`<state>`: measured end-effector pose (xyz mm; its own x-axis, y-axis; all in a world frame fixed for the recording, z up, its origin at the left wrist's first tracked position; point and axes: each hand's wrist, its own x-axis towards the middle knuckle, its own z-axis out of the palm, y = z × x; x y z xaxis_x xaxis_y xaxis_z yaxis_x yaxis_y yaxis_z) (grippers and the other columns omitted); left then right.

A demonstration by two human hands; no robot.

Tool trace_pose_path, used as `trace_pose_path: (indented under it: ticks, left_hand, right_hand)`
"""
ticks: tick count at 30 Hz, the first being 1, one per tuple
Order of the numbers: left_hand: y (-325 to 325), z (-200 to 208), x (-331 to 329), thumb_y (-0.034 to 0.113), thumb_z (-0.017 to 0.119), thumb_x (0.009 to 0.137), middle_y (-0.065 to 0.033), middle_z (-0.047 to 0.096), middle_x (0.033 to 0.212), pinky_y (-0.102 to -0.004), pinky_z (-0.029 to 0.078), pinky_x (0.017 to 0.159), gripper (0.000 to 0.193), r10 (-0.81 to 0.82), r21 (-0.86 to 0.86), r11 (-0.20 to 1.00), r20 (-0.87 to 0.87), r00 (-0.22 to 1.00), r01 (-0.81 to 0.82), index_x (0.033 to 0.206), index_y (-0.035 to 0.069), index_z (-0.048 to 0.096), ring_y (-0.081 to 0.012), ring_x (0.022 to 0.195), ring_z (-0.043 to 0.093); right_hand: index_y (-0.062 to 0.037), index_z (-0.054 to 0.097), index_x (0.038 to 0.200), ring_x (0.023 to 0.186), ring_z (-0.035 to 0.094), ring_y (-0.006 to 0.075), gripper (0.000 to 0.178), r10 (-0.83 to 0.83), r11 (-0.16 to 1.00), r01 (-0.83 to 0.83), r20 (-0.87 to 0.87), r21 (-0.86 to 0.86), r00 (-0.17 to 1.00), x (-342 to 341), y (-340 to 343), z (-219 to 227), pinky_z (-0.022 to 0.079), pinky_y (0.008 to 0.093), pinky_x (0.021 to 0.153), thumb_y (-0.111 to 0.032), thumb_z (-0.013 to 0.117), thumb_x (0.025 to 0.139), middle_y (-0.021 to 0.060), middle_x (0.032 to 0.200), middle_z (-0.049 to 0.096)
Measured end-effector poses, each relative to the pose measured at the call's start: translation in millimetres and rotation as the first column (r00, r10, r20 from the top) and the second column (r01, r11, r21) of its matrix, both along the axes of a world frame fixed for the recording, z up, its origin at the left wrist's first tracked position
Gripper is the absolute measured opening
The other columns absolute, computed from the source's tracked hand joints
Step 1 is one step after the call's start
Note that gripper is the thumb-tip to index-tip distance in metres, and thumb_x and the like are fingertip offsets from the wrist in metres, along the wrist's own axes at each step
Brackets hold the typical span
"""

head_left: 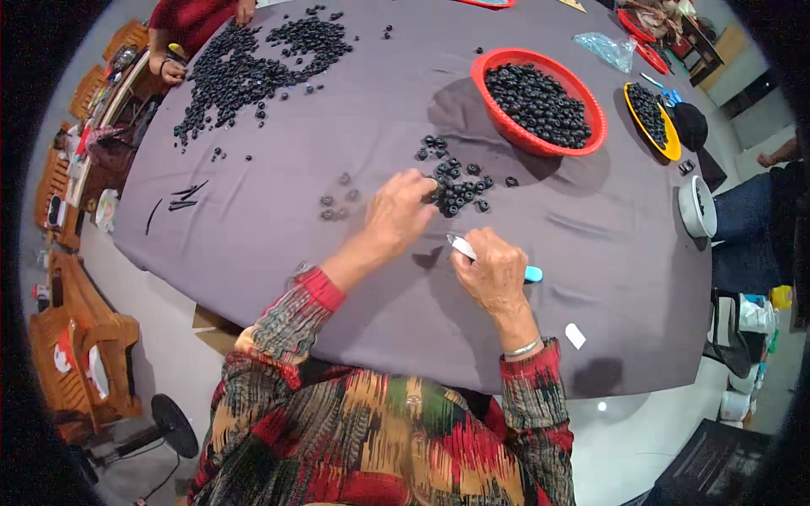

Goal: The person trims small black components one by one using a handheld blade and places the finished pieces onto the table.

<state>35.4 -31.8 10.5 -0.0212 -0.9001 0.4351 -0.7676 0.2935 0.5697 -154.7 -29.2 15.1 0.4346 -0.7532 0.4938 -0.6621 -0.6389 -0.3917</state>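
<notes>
Black pieces [460, 198] beside left hand [402, 211], red basket [596, 118] beyond

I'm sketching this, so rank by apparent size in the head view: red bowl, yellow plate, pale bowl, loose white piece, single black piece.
1. Red bowl
2. Yellow plate
3. Pale bowl
4. Loose white piece
5. Single black piece
Items 2 and 3 sit farther off, so their true order is unsure.

A pale, glossy floor [620, 434] reflects light beside the grey-covered table [261, 202], with wooden furniture [114, 329] along the left.
</notes>
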Motion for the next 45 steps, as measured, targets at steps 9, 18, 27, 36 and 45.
trace_pose_path:
  ticks: [9, 18, 27, 36, 45]
  left_hand:
    - [-5.5, -10.7, -0.5, 0.003, 0.064, 0.080, -0.0146, 0.053, 0.087, -0.0395, 0.047, 0.071, 0.015, -0.005, -0.025, 1.000, 0.001, 1.000, 0.005, 0.094, 0.000, 0.058, -0.0348, 0.082, 0.056]
    - [24.2, -6.1, -7.0, 0.008, 0.057, 0.093, 0.0000, 0.062, 0.096, -0.0257, 0.046, 0.072, 0.015, -0.031, 0.245, 0.893, -0.803, 0.595, 0.378, 0.106, 0.002, 0.061, -0.0108, 0.082, 0.057]
    - [37.8, -2.1, -15.8, 0.025, 0.058, 0.095, -0.0006, 0.062, 0.093, -0.0234, 0.047, 0.067, 0.020, 0.244, 0.078, 0.664, -0.963, -0.117, 0.744, 0.104, 0.007, 0.060, -0.0081, 0.079, 0.057]
    - [36.4, -2.2, -16.3, 0.017, 0.067, 0.089, -0.0014, 0.064, 0.093, -0.0233, 0.049, 0.067, 0.022, 0.237, 0.063, 0.644, -0.964, -0.121, 0.763, 0.106, 0.004, 0.060, -0.0099, 0.079, 0.061]
    - [34.5, 4.9, -17.2, 0.013, 0.066, 0.089, -0.0002, 0.064, 0.091, -0.0238, 0.049, 0.067, 0.015, 0.245, 0.039, 0.657, -0.956, -0.164, 0.753, 0.102, 0.007, 0.061, -0.0093, 0.078, 0.060]
  right_hand:
    - [-0.0081, 0.055, 0.072, 0.059, 0.059, 0.0309, 0.010, -0.017, 1.000, 0.017, -0.006, 0.014, 1.000, -6.2, -3.4, 5.9, 0.046, 0.0406, 0.050, -0.009, 0.065, 0.070, 0.0088, 0.068, 0.056]
    - [-0.0070, 0.066, 0.098, 0.063, 0.062, 0.0278, 0.033, 0.049, 0.999, -0.052, 0.255, 0.007, 0.966, -4.8, 0.8, 15.0, 0.050, 0.0349, 0.055, 0.000, 0.073, 0.066, 0.0092, 0.080, 0.062]
    - [-0.0081, 0.069, 0.104, 0.063, 0.063, 0.0188, 0.037, 0.198, 0.975, -0.220, 0.299, 0.040, 0.933, -0.7, 5.5, 16.2, 0.053, 0.0286, 0.053, 0.003, 0.075, 0.069, 0.0073, 0.082, 0.063]
    - [-0.0060, 0.067, 0.097, 0.057, 0.060, 0.0175, 0.034, 0.238, 0.971, -0.232, 0.280, -0.054, 0.930, 0.3, 4.4, 21.0, 0.046, 0.0303, 0.046, -0.009, 0.080, 0.066, 0.0039, 0.073, 0.059]
    - [-0.0050, 0.070, 0.098, 0.059, 0.061, 0.0176, 0.034, 0.274, 0.957, -0.234, 0.275, -0.171, 0.921, -0.5, 6.8, 21.3, 0.047, 0.0282, 0.049, 0.004, 0.077, 0.066, 0.0050, 0.072, 0.062]
